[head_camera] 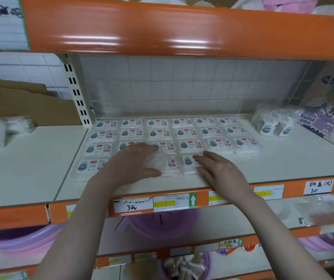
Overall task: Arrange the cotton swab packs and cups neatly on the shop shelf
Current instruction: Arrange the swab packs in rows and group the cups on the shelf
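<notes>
Up on the white shelf board (pixel 283 166), the left hand (pixel 129 164) lies spread, fingers straight and thumb out, over flat clear-wrapped cotton swab packs with cartoon labels (pixel 184 134). The right hand (pixel 220 170) rests flat too, fingertips (pixel 197 157) touching a front-row pack (pixel 188 164). Packs lie label-up in tidy rows (the front row only partly filled). Farther right stands a wrapped cluster of white printed cups (pixel 274 122).
</notes>
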The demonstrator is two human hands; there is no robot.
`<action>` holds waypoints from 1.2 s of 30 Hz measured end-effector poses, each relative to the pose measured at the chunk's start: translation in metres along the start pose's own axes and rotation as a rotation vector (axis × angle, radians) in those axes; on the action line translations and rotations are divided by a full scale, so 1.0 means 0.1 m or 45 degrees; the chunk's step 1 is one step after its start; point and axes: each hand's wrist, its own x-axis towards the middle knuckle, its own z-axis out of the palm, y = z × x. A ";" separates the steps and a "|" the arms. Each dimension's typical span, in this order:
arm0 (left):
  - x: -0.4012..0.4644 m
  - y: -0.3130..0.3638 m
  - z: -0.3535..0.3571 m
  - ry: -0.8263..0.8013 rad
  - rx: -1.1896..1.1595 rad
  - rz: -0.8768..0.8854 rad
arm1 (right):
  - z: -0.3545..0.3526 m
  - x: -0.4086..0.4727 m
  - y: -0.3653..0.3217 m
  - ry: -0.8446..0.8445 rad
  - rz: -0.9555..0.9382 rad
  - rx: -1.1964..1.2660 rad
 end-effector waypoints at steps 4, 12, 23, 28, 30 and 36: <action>0.01 -0.03 -0.01 0.029 -0.018 0.028 | 0.00 -0.03 -0.01 0.054 0.035 0.029; 0.13 0.21 -0.04 0.061 0.085 0.041 | -0.13 -0.15 0.28 0.263 0.182 0.043; 0.86 1.04 0.24 0.066 0.150 -0.004 | -0.44 -0.21 1.20 0.252 0.096 0.136; 1.18 1.30 0.40 0.069 0.162 -0.030 | -0.52 -0.22 1.57 0.208 0.075 0.151; 1.25 1.37 0.46 0.068 0.144 -0.046 | -0.53 -0.20 1.65 0.196 0.053 0.158; 1.30 1.43 0.53 0.109 0.118 -0.038 | -0.52 -0.14 1.72 0.171 0.020 0.202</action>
